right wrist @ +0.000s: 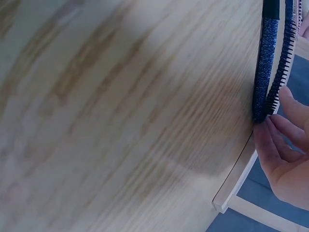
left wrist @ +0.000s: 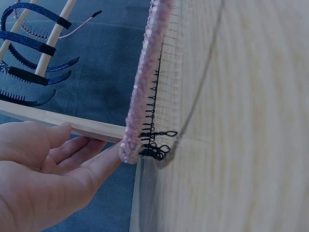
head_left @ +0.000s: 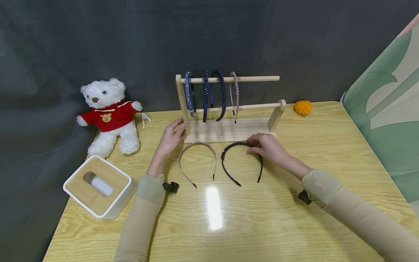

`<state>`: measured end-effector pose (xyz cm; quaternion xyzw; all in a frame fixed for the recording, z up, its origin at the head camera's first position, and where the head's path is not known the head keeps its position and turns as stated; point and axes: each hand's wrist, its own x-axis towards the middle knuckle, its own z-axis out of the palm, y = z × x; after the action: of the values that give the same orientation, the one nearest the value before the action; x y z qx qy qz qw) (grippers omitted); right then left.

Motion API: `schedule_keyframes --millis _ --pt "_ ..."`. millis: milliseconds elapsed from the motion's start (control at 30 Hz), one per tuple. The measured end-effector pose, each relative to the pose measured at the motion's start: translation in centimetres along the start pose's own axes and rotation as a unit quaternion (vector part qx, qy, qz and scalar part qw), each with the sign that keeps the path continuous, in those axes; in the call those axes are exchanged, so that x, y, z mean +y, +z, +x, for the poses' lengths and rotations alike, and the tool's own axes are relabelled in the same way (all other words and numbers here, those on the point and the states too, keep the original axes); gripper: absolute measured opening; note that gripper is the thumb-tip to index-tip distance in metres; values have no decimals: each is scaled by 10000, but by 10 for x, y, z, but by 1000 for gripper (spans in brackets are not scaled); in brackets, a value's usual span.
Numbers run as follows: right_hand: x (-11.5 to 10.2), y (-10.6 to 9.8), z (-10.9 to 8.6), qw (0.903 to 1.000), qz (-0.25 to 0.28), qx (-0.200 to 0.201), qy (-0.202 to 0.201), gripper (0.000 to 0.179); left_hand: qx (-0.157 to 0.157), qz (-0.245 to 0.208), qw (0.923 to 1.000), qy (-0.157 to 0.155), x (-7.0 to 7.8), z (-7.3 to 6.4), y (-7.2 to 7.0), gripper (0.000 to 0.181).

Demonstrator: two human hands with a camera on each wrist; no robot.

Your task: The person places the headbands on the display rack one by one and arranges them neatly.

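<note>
A wooden headband rack [head_left: 226, 131] stands at the table's back. Several headbands hang on its upper bar: a blue glittery one [head_left: 188, 91], dark blue ones and a pink one [head_left: 237, 92]. My left hand [head_left: 171, 136] grips the rack's left end, thumb and fingers on either side of the wood in the left wrist view. Before the rack lie a pink toothed headband [head_left: 197, 143] and a black-and-blue toothed headband [head_left: 224, 153]. With thumb and fingers, my right hand [head_left: 268, 147] pinches the dark one at its upper right; the fingers partly hide that spot.
To the left sit a white teddy bear [head_left: 112, 118] in a red sweater, a small white clip [head_left: 144, 120] and a white tissue box [head_left: 121, 203] with a wooden lid. An orange yarn ball [head_left: 303, 107] rests at the back right. Dark cloth hangs behind.
</note>
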<state>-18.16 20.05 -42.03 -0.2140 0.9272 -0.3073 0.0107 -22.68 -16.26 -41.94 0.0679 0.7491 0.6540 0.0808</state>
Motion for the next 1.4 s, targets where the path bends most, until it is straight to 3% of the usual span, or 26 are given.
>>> schedule_keyframes --millis 567,967,1400 --pt "-4 6 1 9947 -907 212 -443 17 -37 1 10000 -1 0 0 1 48" --pt "-7 6 2 9946 -1006 158 -189 12 -26 -28 10000 7 1 -1 1 49" --pt "-7 6 4 9951 -956 200 -178 9 -46 -47 10000 -14 2 -1 1 49"
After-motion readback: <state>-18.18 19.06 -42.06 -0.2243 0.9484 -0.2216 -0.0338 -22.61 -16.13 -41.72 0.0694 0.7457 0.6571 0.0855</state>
